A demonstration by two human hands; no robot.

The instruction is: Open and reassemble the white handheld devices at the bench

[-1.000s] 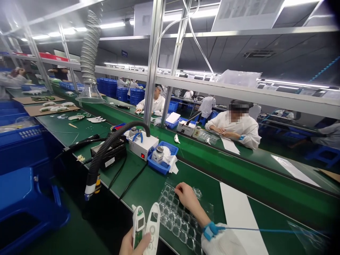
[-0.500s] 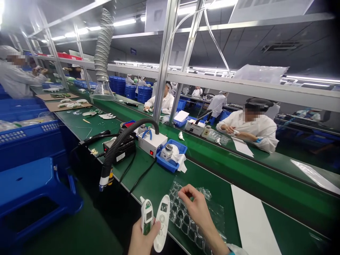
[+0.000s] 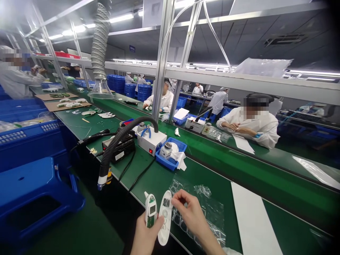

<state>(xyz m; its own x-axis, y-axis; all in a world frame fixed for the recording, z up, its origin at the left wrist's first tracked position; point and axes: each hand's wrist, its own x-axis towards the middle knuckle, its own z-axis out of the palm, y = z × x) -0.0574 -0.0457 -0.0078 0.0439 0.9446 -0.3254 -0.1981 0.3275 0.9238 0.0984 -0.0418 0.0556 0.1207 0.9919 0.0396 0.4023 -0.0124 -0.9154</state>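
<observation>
My left hand is closed on two pieces side by side. One is a white ear thermometer body with its green circuit board and small screen exposed. Beside it is the long oval white cover, tilted upright, its inner side towards me, with a window and round holes. My right hand has thumb and forefinger pinched together at the cover's upper edge, close to the window. Anything between those fingertips is too small to make out. Under my right forearm lies a clear plastic blister tray, partly hidden.
A blue bin with a metal-topped bottle and white cloths stands ahead, beside a white box with pliers on top. A black hose arches over the bench edge. White paper lies right. Co-workers sit across the green belt.
My right hand has moved down and left to the cover's top edge. The left hand has shifted slightly right with both pieces. A white part on the belt has moved left.
</observation>
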